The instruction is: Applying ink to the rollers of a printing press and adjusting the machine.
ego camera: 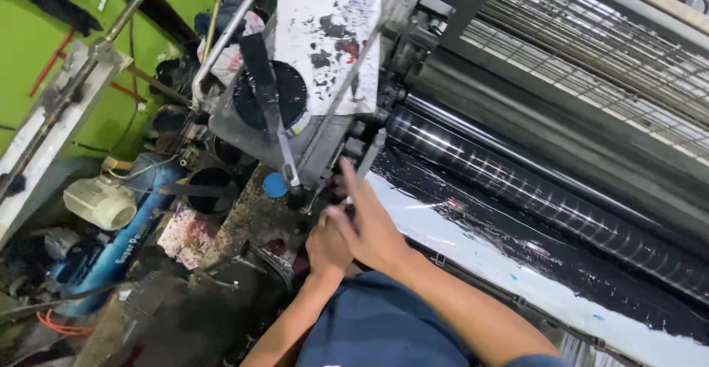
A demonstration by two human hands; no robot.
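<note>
The person's right hand (pixel 373 223) and left hand (pixel 327 247) are pressed close together at the end of a big shiny black roller (pixel 532 190) on a printing machine. The right hand's fingers (pixel 353 182) are stretched out by a thin metal rod (pixel 367 159). It is hard to tell if either hand grips anything. Wet black ink already covers the roller and the tray (pixel 517 263) below it, so the inking looks well along.
</note>
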